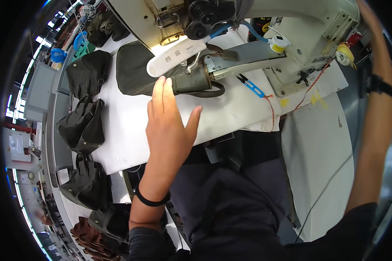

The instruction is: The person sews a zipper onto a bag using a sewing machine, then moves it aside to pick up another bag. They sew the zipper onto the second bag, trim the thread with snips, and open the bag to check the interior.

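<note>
We see a white bench [126, 126] across the middle, with a grey panel [37, 93] standing beyond its left side. At the far left, bright patches [39, 39] show, windows or lamps we cannot tell, above a red bar [19, 128] and a pale board [18, 150]. Another pale surface [320, 152] lies at the right.

blue snips [248, 82], orange cord [272, 113], blue basket [79, 41], brown bags [86, 231]

White table [224, 114] beneath a sewing machine [308, 48], blue snips [251, 86] and a dark green bag [133, 69]

bag [135, 69] at machine [311, 32] — snips [253, 87] right, other bags [88, 73] left
</note>
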`<state>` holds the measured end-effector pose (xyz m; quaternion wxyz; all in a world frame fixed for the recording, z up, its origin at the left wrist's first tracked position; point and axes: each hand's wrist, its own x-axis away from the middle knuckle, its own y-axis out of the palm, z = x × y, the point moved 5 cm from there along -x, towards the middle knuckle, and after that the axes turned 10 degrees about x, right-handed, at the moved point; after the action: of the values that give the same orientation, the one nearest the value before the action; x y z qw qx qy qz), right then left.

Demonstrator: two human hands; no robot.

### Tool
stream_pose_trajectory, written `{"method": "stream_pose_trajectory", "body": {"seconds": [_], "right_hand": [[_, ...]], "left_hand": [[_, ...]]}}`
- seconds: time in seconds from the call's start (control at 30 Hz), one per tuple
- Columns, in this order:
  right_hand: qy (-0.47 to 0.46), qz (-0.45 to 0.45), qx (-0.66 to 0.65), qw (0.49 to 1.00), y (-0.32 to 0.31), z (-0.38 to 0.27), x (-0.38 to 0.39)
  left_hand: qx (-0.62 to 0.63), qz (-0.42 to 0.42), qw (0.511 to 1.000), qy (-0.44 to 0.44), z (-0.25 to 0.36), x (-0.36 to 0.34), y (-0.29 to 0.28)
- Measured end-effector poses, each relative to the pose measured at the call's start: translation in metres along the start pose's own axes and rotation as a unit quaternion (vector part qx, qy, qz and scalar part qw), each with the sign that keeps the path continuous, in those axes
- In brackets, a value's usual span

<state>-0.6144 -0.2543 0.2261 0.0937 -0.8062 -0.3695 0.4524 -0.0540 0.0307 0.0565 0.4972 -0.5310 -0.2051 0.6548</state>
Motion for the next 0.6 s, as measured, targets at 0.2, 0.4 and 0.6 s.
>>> {"method": "stream_pose_trajectory", "body": {"seconds": [0.2, 0.4, 0.6], "right_hand": [[0.118, 0.128, -0.232, 0.957, 0.043, 0.008, 0.101], [0.035, 0.129, -0.174, 0.976, 0.005, 0.027, 0.112], [-0.07, 0.118, -0.209, 0.968, -0.044, -0.075, 0.249]], "left_hand": [[-0.009, 0.044, 0.995, -0.094, 0.009, -0.004, 0.023], [-0.007, 0.089, 0.994, -0.068, 0.003, -0.026, 0.045], [0.111, 0.038, 0.992, -0.047, -0.03, -0.047, 0.052]]}}
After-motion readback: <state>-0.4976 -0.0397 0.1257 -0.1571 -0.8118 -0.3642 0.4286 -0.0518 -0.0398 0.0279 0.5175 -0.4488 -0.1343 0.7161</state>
